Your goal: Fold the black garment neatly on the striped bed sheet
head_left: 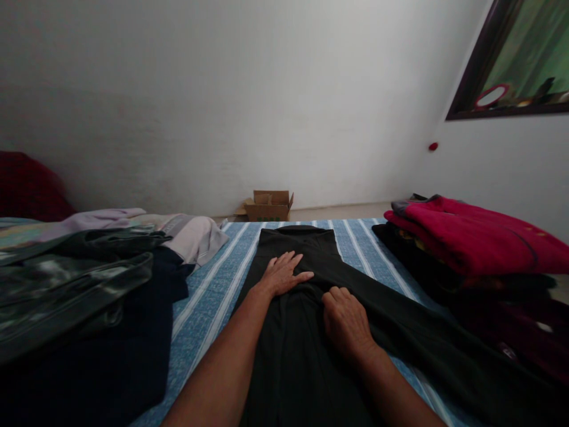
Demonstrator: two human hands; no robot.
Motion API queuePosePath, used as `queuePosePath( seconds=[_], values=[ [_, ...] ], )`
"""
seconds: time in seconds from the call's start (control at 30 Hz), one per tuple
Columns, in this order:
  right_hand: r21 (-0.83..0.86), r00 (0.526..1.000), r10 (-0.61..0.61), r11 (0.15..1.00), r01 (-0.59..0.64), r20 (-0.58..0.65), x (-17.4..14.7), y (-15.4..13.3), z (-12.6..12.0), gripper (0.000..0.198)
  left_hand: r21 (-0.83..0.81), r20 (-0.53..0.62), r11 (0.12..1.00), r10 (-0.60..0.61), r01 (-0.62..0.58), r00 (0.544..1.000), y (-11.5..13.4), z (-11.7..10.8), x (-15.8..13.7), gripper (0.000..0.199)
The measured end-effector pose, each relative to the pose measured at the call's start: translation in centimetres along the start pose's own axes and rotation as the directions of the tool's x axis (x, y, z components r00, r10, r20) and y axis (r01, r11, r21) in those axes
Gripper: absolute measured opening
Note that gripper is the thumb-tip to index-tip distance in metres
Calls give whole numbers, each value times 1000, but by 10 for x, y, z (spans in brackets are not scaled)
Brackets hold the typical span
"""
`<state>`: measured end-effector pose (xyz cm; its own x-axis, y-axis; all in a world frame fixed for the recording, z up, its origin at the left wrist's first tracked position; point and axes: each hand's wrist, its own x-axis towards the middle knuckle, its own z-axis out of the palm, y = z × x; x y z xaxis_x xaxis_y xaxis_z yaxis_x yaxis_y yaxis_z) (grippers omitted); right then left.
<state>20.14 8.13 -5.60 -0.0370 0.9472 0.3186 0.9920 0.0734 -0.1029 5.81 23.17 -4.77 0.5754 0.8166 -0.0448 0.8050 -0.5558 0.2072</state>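
Black trousers (pixel 293 356) lie spread lengthwise on a blue and white striped bedsheet (pixel 213 290), waistband toward the far edge. My left hand (pixel 284 274) rests flat on the fabric below the waistband, fingers apart. Just right of it, my right hand (pixel 344 320) has its fingers curled into the cloth at the crotch, gripping a fold. One trouser leg runs off toward the lower right.
A heap of dark, shiny and pale lilac clothes (pixel 84 284) covers the bed's left side. A folded stack topped by a red garment (pixel 480 243) sits at the right. A cardboard box (pixel 268 205) stands on the floor by the white wall. A dark-framed window (pixel 515 59) is upper right.
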Motion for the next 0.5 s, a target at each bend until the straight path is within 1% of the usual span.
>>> queuePosePath(
  seconds=[0.5],
  values=[
    [1, 1000, 1, 1000, 0, -8, 0, 0, -1, 13, 4, -4, 1000, -4, 4, 1000, -2, 2, 1, 84]
  ],
)
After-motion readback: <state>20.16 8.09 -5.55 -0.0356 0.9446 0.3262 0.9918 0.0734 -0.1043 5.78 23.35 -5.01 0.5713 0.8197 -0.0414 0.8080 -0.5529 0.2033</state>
